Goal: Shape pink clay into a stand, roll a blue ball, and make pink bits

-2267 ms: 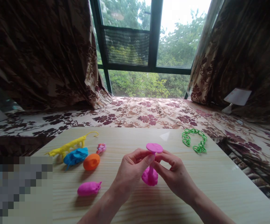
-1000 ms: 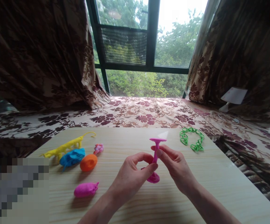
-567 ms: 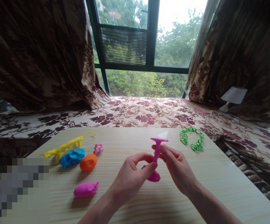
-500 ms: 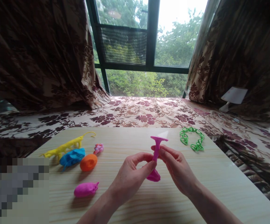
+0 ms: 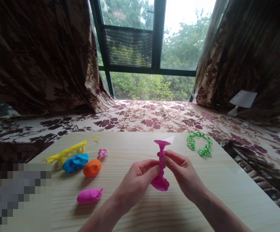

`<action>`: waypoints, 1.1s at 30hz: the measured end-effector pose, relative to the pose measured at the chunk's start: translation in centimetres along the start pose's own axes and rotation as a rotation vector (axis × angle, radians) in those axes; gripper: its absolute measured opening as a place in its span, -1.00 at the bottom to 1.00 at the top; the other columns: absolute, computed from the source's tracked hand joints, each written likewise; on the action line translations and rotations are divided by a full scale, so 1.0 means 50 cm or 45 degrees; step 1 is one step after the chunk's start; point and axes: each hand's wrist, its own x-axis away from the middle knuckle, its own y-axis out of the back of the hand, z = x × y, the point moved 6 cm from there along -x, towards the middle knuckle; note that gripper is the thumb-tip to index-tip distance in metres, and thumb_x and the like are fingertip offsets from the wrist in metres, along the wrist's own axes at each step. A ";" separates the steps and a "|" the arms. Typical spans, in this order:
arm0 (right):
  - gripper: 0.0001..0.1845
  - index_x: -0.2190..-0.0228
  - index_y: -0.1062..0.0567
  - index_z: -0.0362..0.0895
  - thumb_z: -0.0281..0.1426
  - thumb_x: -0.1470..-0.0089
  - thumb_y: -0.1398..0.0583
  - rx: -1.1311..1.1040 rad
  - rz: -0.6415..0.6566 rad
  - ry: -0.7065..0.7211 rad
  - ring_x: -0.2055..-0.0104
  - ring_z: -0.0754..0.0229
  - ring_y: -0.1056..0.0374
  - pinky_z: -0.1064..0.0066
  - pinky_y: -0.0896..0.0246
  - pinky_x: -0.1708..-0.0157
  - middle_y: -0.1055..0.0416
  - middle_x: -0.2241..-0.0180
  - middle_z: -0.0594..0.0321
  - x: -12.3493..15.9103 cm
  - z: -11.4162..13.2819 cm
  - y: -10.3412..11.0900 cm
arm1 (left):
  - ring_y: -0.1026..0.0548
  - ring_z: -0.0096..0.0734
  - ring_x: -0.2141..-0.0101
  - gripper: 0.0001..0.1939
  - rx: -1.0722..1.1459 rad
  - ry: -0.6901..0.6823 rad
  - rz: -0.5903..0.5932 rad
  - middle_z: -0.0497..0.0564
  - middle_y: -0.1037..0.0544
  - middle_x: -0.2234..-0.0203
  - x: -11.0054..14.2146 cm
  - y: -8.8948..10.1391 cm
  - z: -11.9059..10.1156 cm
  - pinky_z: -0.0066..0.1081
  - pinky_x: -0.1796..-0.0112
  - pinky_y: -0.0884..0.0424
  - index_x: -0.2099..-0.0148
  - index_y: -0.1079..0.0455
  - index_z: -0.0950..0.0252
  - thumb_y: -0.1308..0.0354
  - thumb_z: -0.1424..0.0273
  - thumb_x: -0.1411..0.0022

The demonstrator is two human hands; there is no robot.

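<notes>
A magenta clay piece [image 5: 161,183], with a flat disc on top, a thin wavy stem and a wide flared base, is held up over the table. My left hand [image 5: 140,180] pinches the stem from the left, between thumb and fingers. From the right, the thumb and fingers of my right hand [image 5: 180,170] pinch the stem a little higher, under the disc. Parts of the fingers behind the stem are hidden. To the left of my left hand lies a magenta clay lump [image 5: 89,196] with a pinched end.
On the left of the wooden table [image 5: 217,199] are a yellow four-legged clay figure [image 5: 68,151], a blue lump [image 5: 75,162], an orange dimpled piece [image 5: 92,168] and a small pink cluster [image 5: 102,153]. A green chain [image 5: 200,141] lies at the back right. Beyond stands a white lamp [image 5: 243,99].
The magenta piece has turned and tilted slightly, its disc shifting left and its flared base showing more. Its stem looks thinner and wavier. Both hands keep their pinch, with small finger shifts.
</notes>
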 end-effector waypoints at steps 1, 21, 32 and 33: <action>-0.80 0.38 -0.52 -0.12 -0.25 0.00 -0.19 -0.005 -0.006 0.021 0.36 0.26 -0.23 0.44 -0.16 0.34 -0.34 0.42 0.29 0.000 0.001 0.002 | -0.50 -0.41 0.45 -0.70 0.000 -0.008 0.004 0.00 -0.53 0.49 0.000 0.000 0.002 -0.42 0.36 -0.39 0.09 -0.42 0.31 -0.08 0.29 -0.15; -0.81 0.36 -0.53 -0.12 -0.30 -0.04 -0.17 -0.044 0.049 0.004 0.27 0.23 -0.22 0.43 -0.15 0.27 -0.31 0.34 0.26 0.004 0.004 -0.008 | -0.46 -0.43 0.48 -0.70 -0.163 -0.057 -0.018 -0.01 -0.50 0.52 -0.003 0.005 0.011 -0.43 0.40 -0.35 0.10 -0.40 0.33 -0.09 0.30 -0.14; -0.88 0.40 -0.56 -0.08 -0.35 0.01 -0.22 -0.125 -0.030 0.032 0.29 0.26 -0.24 0.46 -0.12 0.29 -0.38 0.38 0.30 0.000 -0.006 0.003 | -0.46 -0.43 0.51 -0.71 -0.241 -0.046 -0.019 0.02 -0.51 0.53 0.000 -0.002 0.002 -0.45 0.43 -0.36 0.12 -0.40 0.35 -0.10 0.32 -0.13; -0.86 0.35 -0.55 -0.07 -0.34 -0.01 -0.21 -0.149 -0.019 0.011 0.29 0.26 -0.24 0.44 -0.12 0.27 -0.38 0.38 0.30 -0.001 -0.009 0.001 | -0.46 -0.43 0.50 -0.71 -0.238 -0.045 -0.023 0.02 -0.51 0.52 0.000 -0.002 0.001 -0.45 0.42 -0.36 0.12 -0.40 0.35 -0.10 0.32 -0.13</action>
